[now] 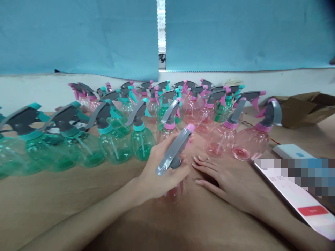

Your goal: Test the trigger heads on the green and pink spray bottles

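Observation:
My left hand [163, 165] is wrapped round the neck of a pink spray bottle [174, 193] with a grey trigger head and a pink nozzle. The bottle's lower part shows beneath the hand. To its right, my right hand [221, 177] lies low over the table, fingers stretched out and holding nothing. A green spray bottle [142, 143] stands just beyond my left wrist, and another pink spray bottle [169, 127] is partly hidden behind that hand. Two more pink bottles, the nearer a clear pink spray bottle [222, 139], stand past my right fingertips.
A row of green spray bottles [90, 150] runs along the left, with several pink and green ones behind. At right lie a phone [293, 195], a white box [290, 150] and a brown paper bag [300, 108]. Blue cloth [78, 38] hangs at the back.

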A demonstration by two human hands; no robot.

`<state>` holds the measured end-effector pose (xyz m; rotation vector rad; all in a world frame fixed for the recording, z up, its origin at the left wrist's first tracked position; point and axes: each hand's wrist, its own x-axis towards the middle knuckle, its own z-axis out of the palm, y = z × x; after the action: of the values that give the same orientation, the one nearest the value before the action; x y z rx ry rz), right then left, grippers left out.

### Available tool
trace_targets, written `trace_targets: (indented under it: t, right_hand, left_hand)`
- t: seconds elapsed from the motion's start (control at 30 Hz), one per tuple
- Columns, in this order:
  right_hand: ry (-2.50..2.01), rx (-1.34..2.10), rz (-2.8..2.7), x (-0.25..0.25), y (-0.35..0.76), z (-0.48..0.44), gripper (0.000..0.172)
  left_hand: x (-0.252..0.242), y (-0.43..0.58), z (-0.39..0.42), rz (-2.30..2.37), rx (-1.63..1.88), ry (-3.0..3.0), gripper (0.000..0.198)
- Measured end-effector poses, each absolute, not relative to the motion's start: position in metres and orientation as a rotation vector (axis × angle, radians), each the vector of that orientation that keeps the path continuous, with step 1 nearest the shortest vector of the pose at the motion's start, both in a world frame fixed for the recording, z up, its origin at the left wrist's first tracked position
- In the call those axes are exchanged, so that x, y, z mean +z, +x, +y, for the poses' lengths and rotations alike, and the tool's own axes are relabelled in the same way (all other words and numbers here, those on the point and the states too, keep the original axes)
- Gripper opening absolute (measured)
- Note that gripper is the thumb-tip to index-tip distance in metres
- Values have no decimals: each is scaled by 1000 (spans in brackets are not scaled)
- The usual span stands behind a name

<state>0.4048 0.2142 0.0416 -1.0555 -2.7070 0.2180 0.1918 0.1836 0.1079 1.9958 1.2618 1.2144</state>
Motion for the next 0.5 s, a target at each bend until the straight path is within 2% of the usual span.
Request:
trace_targets:
  t: [0.5]
  right_hand:
    - [-1067, 206, -2749, 51, 403, 214, 45]
  left_hand:
    - [105, 192, 184, 1309, 1191, 1980, 34]
